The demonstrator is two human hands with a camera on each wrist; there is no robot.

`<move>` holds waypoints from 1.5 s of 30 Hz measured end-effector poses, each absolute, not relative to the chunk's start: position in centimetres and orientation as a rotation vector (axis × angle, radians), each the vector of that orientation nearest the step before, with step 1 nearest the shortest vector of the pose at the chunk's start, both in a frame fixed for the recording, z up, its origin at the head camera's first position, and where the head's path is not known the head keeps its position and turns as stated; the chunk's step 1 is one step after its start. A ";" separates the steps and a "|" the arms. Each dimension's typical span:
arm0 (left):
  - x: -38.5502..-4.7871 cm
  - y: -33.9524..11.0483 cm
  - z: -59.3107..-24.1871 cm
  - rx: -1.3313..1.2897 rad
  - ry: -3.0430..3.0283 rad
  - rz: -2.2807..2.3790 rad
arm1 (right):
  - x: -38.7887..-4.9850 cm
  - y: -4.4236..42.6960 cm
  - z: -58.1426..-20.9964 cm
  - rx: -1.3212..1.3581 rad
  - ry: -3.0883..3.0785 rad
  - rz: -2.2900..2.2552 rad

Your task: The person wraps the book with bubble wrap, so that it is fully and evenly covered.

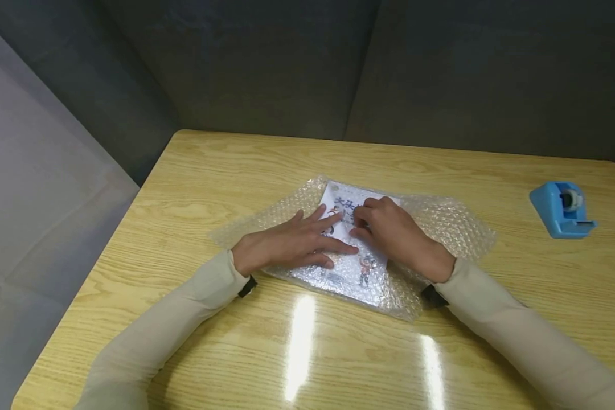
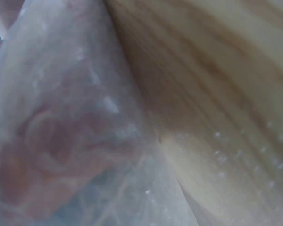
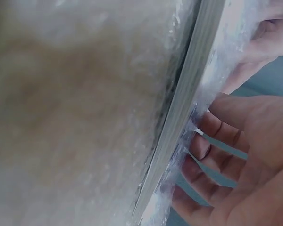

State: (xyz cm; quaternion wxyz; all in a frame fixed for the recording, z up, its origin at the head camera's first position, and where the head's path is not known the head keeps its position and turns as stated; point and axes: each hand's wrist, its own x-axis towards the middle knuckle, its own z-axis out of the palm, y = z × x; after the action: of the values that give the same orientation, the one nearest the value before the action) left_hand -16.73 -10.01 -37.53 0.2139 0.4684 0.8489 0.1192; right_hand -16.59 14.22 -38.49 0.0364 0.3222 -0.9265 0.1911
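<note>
A thin white book [image 1: 345,279] with a cartoon-figure cover lies on a sheet of bubble wrap [image 1: 451,222], part of which covers its face. My left hand [image 1: 302,239] rests flat on the wrapped cover, fingers spread. Beside it, my right hand [image 1: 394,233] bends its fingers over the cover and pinches the wrap with thumb and fingertips; its fingertips [image 3: 198,143] touch the film in the right wrist view. The book's page edges [image 3: 184,108] show along the exposed side there. Blurred wrap [image 2: 75,103] fills much of the left wrist view.
A blue tape dispenser [image 1: 564,210] with a roll stands at the right of the wooden table [image 1: 225,347]. Dark partition panels [image 1: 266,68] rise behind the table's back edge. A pale panel [image 1: 36,171] stands at the left.
</note>
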 end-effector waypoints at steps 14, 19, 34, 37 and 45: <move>-16.7 -10.0 -37.6 1.254 2.423 0.419 | -16.3 14.2 -38.1 0.995 -2.843 0.581; -16.8 -10.0 -37.8 1.250 2.463 0.441 | -16.3 14.1 -38.1 0.995 -2.834 0.587; -17.1 -9.9 -37.6 1.187 2.410 0.327 | -16.7 14.5 -37.7 1.079 -2.859 0.611; -17.2 -9.8 -37.6 1.188 2.410 0.308 | -16.7 14.6 -37.6 1.079 -2.872 0.625; -17.3 -9.6 -37.4 1.213 2.430 0.231 | -16.5 14.9 -37.3 1.036 -2.951 0.600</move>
State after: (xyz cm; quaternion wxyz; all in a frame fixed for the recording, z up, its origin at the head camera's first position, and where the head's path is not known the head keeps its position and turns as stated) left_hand -17.26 -9.61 -37.43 0.2065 0.4356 0.8722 0.0831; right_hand -16.49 14.94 -37.26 -0.0212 0.3251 -0.9265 0.1883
